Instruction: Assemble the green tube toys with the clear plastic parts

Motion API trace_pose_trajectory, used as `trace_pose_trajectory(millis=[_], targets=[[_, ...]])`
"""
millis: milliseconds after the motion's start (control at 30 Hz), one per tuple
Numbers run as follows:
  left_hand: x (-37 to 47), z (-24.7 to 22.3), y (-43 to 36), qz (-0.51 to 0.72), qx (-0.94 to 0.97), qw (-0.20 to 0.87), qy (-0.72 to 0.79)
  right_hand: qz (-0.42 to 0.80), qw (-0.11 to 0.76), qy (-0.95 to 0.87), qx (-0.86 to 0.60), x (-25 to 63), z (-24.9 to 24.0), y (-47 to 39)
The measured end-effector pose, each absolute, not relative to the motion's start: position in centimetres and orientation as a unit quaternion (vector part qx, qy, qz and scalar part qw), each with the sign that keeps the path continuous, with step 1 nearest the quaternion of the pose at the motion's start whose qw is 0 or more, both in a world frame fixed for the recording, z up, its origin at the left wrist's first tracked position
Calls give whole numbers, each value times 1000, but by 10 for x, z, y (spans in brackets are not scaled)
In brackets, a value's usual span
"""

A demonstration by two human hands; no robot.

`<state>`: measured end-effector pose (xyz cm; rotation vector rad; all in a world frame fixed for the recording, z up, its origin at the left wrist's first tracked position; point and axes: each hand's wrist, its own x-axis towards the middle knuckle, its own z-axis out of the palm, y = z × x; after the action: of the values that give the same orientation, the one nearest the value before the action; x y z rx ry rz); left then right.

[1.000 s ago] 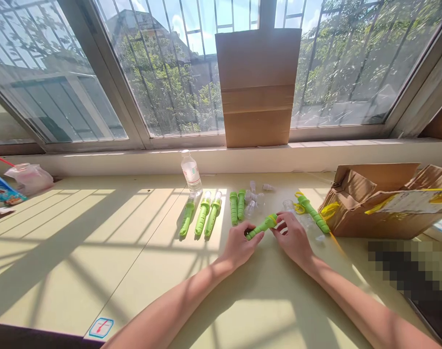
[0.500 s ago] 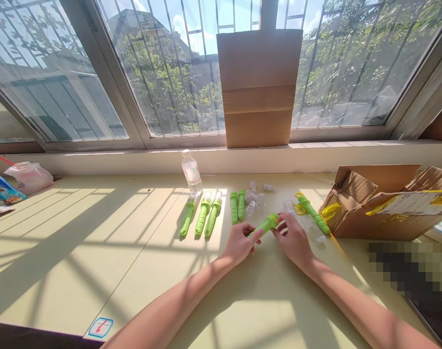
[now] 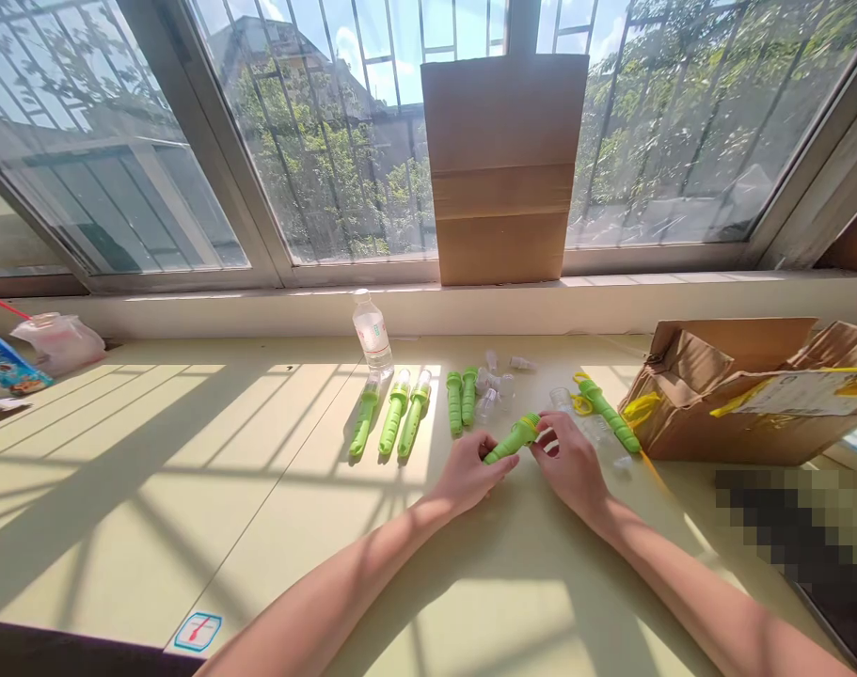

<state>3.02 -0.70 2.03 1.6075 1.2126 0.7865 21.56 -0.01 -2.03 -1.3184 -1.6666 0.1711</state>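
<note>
A green plastic tube-shaped handle (image 3: 514, 440) with a ribbed body and a collar at its upper end lies tilted between my hands. My left hand (image 3: 470, 473) is closed around its lower end, with the thumb along the near side. At the collar, the fingers of my right hand (image 3: 567, 453) pinch the rim; their tips are partly hidden. Just behind stand out two similar green handles (image 3: 462, 400) lying side by side, next to several loose clear plastic caps (image 3: 487, 404). To the right lies another green handle (image 3: 610, 417) with a yellow cord (image 3: 581, 404).
Three green handles with clear tops (image 3: 395, 414) lie in a row at left, before a water bottle (image 3: 372, 334). An open cardboard box (image 3: 738, 423) stands at right. A cardboard sheet (image 3: 502, 179) leans against the window. A pink pouch (image 3: 59, 340) is far left.
My left thumb has shifted down off the top of the green handle, showing more of its body. My right hand stays at the collar.
</note>
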Motion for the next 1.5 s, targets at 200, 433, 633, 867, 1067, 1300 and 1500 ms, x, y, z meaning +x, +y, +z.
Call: trace_pose_trajectory(millis=[200, 433, 633, 867, 1067, 1300, 1500], targets=[[31, 19, -8, 323, 660, 475, 484, 58, 471, -688, -548, 216, -19, 0], [30, 19, -9, 309, 668, 465, 492, 43, 466, -696, -544, 215, -16, -2], [29, 18, -7, 307, 719, 399, 478, 31, 457, -701, -547, 217, -17, -1], [29, 17, -4, 306, 729, 352, 502, 12, 471, -706, -529, 216, -20, -2], [28, 18, -7, 289, 751, 350, 480, -22, 452, -719, -528, 214, -14, -4], [27, 19, -7, 268, 766, 350, 468, -24, 450, -720, -528, 213, -13, -5], [26, 20, -7, 259, 769, 356, 463, -27, 453, -717, -529, 214, -15, -3]])
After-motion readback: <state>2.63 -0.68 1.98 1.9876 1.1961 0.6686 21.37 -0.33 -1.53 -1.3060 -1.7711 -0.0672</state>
